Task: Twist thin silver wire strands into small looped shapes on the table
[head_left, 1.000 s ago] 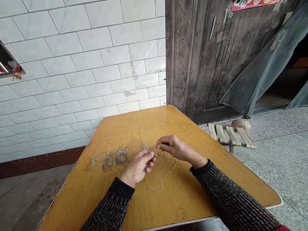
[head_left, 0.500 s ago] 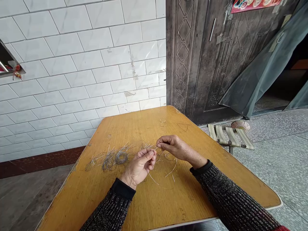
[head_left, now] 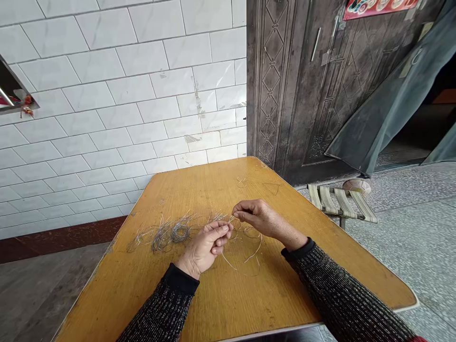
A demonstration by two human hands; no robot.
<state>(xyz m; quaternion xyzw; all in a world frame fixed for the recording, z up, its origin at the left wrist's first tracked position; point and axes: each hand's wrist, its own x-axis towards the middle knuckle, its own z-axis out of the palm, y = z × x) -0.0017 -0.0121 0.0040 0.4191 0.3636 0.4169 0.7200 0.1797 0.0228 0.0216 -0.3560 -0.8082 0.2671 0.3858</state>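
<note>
My left hand [head_left: 208, 242] is closed in a pinch on a thin wire, close to the middle of the wooden table [head_left: 278, 289]. From under its fingers the wire [head_left: 230, 264] curves down and right above the tabletop. My right hand [head_left: 258, 216], just to the right, pinches the wire's short upper end, its fingertips almost meeting those of the left. Coiled bundles of grey wire [head_left: 180, 230] lie left of my hands. More loose wire loops [head_left: 252, 232] rest below the right hand, partly hidden by it.
A few short wire pieces [head_left: 242, 180] and a thin bent wire [head_left: 272, 187] lie toward the table's far end. Beyond stand a white tiled wall [head_left: 142, 95] and a dark carved door [head_left: 302, 95]. A folding stool [head_left: 342, 202] with striped straps is at the right.
My left hand has turned slightly and its fingers have shifted along the wire. The hanging length of wire has swung a little to the right. My right hand is nearly still.
</note>
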